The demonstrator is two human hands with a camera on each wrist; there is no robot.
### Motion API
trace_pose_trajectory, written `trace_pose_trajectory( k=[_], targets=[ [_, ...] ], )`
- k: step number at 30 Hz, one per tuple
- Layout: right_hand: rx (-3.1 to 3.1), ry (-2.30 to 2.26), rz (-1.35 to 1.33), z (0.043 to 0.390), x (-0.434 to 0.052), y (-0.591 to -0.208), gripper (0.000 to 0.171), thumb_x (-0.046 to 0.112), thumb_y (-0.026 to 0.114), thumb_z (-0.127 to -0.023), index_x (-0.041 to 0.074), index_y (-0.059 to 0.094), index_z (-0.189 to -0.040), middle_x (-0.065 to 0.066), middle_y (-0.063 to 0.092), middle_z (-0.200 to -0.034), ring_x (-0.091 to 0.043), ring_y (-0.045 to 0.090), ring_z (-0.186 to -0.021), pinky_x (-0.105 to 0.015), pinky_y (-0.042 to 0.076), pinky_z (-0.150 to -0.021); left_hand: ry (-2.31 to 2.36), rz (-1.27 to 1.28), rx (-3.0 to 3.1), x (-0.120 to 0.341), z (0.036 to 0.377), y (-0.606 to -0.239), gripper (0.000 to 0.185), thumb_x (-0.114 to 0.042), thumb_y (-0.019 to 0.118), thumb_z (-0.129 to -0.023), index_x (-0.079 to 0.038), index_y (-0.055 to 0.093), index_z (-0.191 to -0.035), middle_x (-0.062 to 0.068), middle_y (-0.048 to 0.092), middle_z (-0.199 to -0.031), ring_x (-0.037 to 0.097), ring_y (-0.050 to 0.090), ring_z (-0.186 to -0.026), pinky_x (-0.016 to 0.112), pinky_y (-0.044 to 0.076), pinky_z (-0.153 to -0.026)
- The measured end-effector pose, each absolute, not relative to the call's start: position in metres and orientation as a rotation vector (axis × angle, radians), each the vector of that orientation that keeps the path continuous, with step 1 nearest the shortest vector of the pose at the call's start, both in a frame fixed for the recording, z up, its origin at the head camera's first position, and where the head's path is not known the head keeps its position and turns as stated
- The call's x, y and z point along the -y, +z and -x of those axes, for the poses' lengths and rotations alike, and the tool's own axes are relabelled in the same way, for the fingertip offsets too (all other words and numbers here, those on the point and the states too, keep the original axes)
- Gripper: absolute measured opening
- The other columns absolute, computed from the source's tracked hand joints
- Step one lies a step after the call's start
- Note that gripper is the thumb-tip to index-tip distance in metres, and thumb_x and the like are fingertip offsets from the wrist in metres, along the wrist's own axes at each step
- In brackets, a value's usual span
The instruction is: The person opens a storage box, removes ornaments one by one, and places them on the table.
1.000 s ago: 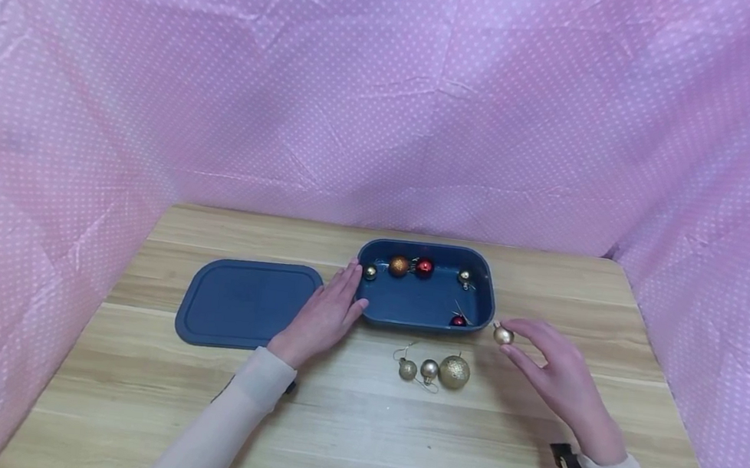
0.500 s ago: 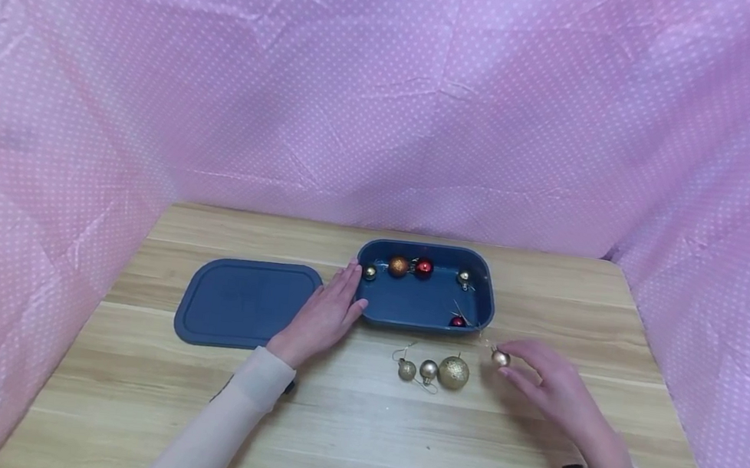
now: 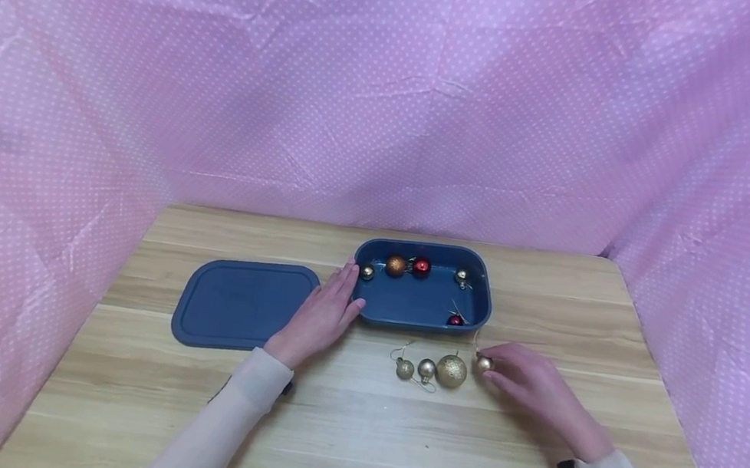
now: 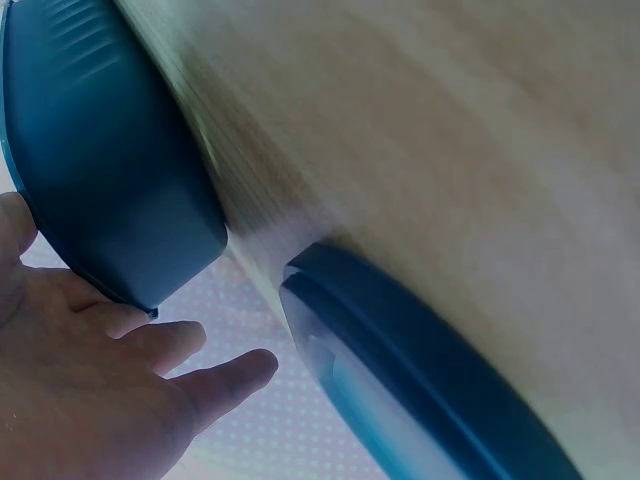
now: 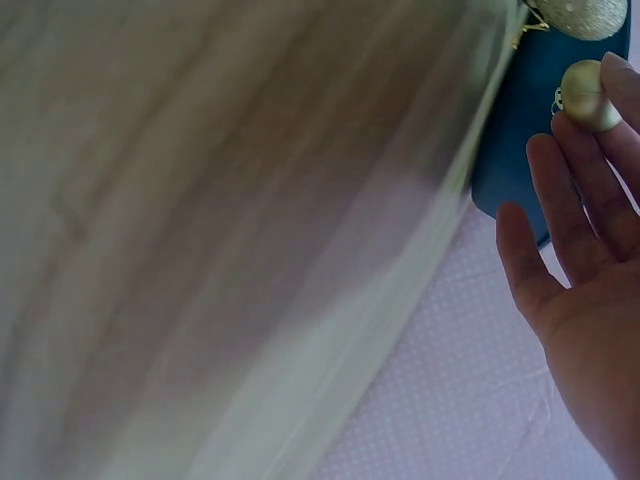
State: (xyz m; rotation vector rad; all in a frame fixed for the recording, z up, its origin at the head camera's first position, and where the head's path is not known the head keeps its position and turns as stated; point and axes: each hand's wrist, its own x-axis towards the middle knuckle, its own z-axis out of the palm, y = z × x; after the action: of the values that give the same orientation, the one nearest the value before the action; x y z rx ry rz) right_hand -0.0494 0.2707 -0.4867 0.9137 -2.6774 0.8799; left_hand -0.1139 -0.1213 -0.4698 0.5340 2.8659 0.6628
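A dark blue open container [image 3: 482,302] stands mid-table with several small ornament balls inside, among them an orange one [image 3: 396,266] and a red one [image 3: 421,266]. My left hand [image 3: 340,293] lies flat on the table, its straight fingers against the container's left wall [image 4: 110,170]. My right hand [image 3: 502,363] is low on the table in front of the container's right corner and pinches a small gold ball [image 3: 484,364] [image 5: 588,95] at its fingertips. That ball sits just right of a large glitter gold ball [image 3: 452,371].
The container's blue lid [image 3: 245,303] lies flat to the left, beside my left hand. Two more small gold balls [image 3: 405,369] [image 3: 427,368] with hook wires lie left of the glitter ball. Pink dotted cloth walls surround the wooden table [image 3: 352,432].
My right hand has come down and to the left with the small gold ball, from beside the container's right corner to table level next to the glitter ball. The left hand has stayed put.
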Motion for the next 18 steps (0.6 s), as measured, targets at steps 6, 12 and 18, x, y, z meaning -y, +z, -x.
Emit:
trace_pose_trajectory(
  k=[6, 12, 18],
  targets=[
    [2.718, 0.909, -0.945, 0.0515, -0.2687, -0.4927, 0.034, 0.007, 0.087, -0.079, 0.01, 0.076, -0.112, 0.003, 0.076, -0.107, -0.014, 0.072, -0.096, -0.039, 0.061, -0.083, 0.689, -0.54, -2.875, 0.1212, 0.1124, -0.4704, 0.068, -0.04, 0.038, -0.113, -0.007, 0.011, -0.166, 0.006, 0.005, -0.174, 0.032, 0.014, -0.158, 0.062, 0.024, -0.121],
    [2.769, 0.872, -0.924, 0.0505, -0.2688, -0.4947, 0.032, 0.011, 0.086, -0.081, 0.014, 0.077, -0.112, 0.005, 0.076, -0.107, -0.014, 0.072, -0.098, -0.042, 0.06, -0.086, 0.693, -0.541, -2.881, 0.1208, 0.1119, -0.4699, 0.069, -0.04, 0.039, -0.113, -0.006, 0.011, -0.166, 0.006, 0.005, -0.174, 0.032, 0.015, -0.158, 0.062, 0.025, -0.121],
    [2.778, 0.863, -0.949, 0.0506, -0.2693, -0.4961, 0.033, 0.012, 0.086, -0.082, 0.013, 0.076, -0.113, 0.004, 0.076, -0.108, -0.015, 0.072, -0.098, -0.042, 0.06, -0.086, 0.691, -0.549, -2.889, 0.1207, 0.1109, -0.4682, 0.069, -0.042, 0.036, -0.113, -0.005, 0.012, -0.166, 0.008, 0.007, -0.174, 0.033, 0.016, -0.158, 0.062, 0.026, -0.12]
  ],
)
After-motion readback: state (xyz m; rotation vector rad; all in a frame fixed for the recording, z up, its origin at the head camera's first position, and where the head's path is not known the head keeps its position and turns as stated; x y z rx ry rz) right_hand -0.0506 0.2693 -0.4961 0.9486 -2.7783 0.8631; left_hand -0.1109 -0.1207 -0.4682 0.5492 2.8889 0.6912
